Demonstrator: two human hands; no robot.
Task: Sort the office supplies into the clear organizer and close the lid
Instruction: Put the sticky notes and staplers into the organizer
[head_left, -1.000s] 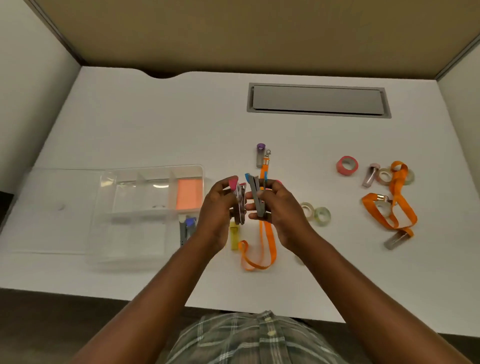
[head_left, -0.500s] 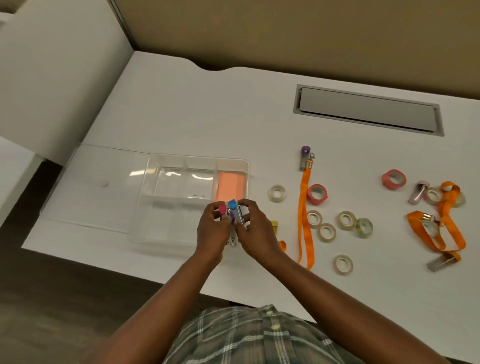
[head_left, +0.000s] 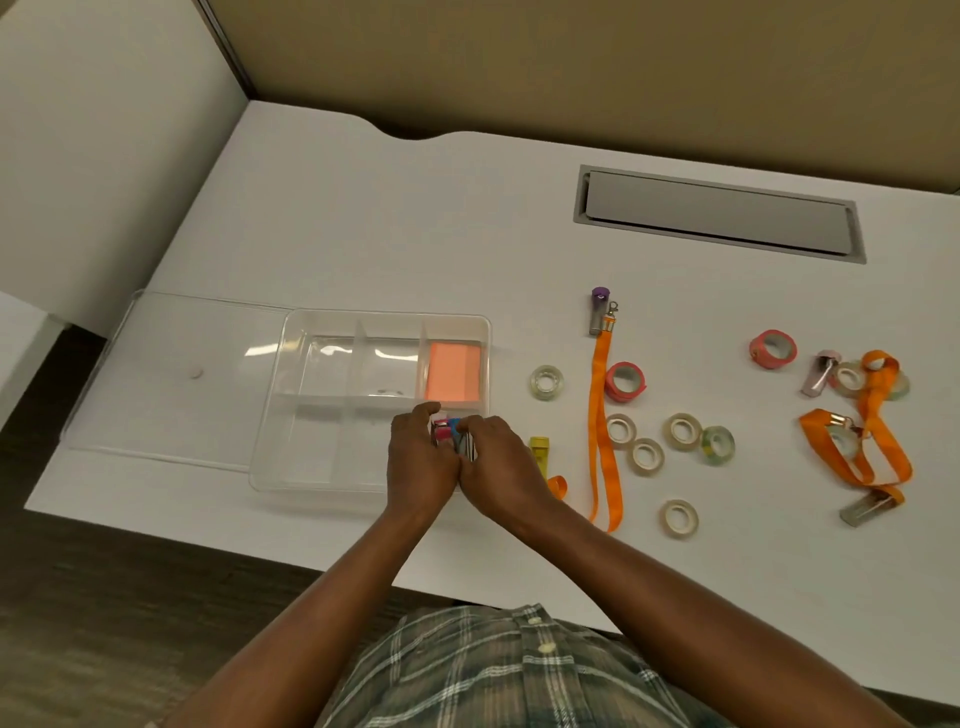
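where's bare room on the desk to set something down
Bare desk lies behind the organizer, left of the grey hatch, and along the front right edge. Crowded: among the tape rolls and lanyards.

Two orange lanyards (head_left: 597, 405) (head_left: 878, 415), two pink tape rolls (head_left: 626, 382) (head_left: 772, 349), one clear organizer (head_left: 322, 447)

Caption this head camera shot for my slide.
Left hand and right hand hold pink- and blue-tipped items at the clear organizer; tape rolls and orange lanyards lie beside it.

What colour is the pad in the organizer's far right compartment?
Orange. The pad in the organizer shows best in the head view.
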